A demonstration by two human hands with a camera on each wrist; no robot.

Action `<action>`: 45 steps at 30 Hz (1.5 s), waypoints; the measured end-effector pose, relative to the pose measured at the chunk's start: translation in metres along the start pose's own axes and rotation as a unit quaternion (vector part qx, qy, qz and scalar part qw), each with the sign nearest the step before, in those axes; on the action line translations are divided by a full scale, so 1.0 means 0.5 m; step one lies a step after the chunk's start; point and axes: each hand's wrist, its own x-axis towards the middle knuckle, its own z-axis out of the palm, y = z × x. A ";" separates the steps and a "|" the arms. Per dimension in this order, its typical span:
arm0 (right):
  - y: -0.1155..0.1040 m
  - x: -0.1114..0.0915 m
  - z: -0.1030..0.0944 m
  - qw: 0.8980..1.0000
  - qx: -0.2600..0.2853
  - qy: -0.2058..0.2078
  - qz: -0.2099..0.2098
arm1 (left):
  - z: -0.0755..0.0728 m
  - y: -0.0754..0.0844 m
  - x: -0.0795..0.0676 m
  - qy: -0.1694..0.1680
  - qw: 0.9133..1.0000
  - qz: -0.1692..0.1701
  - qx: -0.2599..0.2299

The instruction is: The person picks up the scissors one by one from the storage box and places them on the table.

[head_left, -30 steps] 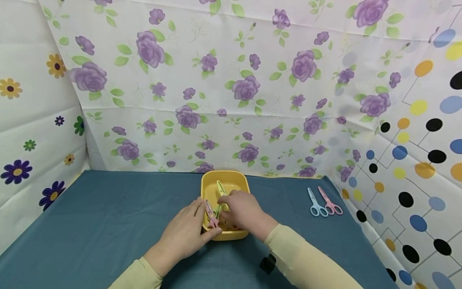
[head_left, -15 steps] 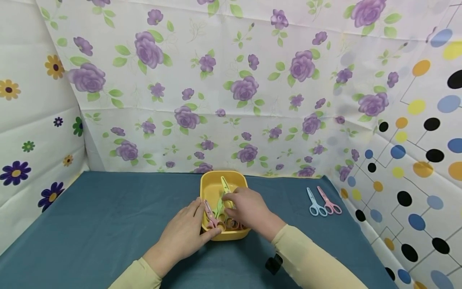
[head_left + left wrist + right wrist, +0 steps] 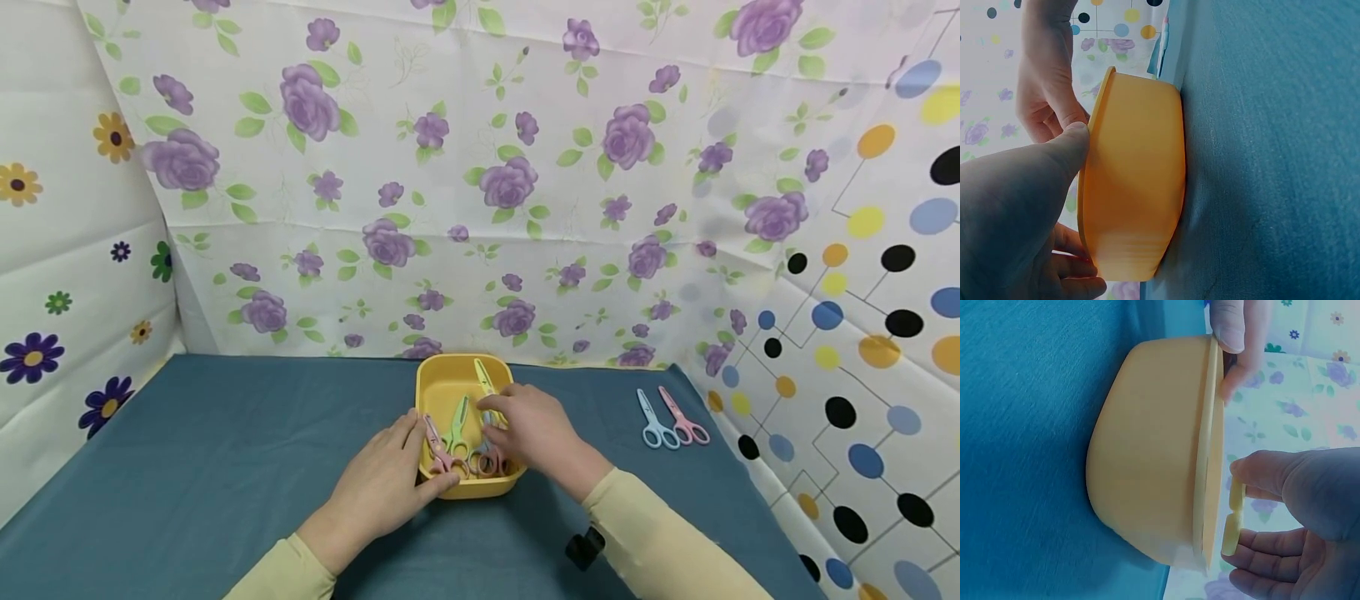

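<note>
A yellow plastic container (image 3: 480,488) stands at the middle of the table's far part. My left hand (image 3: 378,475) holds its near left corner, thumb on the front rim and fingers along the left side. My right hand (image 3: 536,425) pinches yellow scissors (image 3: 483,377) over the container's right side, blades pointing away; their handle loops (image 3: 1233,531) show just above the rim in the right wrist view. Inside lie pink scissors (image 3: 441,450) at the left, green scissors (image 3: 456,432) beside them, and further scissors partly hidden by the right hand.
On the right of the blue tablecloth (image 3: 247,467) lie light blue scissors (image 3: 657,425) and pink scissors (image 3: 681,417) side by side. A floral curtain (image 3: 420,167) hangs behind the table's far edge. Patterned sheets hang at left and right.
The right hand has moved rightward and taken the yellow scissors along, uncovering the green scissors and several handle loops. The left hand stays at the container's corner.
</note>
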 end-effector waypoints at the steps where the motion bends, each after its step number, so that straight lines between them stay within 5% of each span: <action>1: 0.002 -0.001 -0.001 1.000 0.003 0.001 0.001 | 0.000 0.000 0.000 0.000 1.000 0.001 0.001; 45: 0.120 -0.065 -0.027 0.997 -0.032 0.029 0.068 | 0.003 -0.002 0.004 -0.007 1.000 -0.010 -0.006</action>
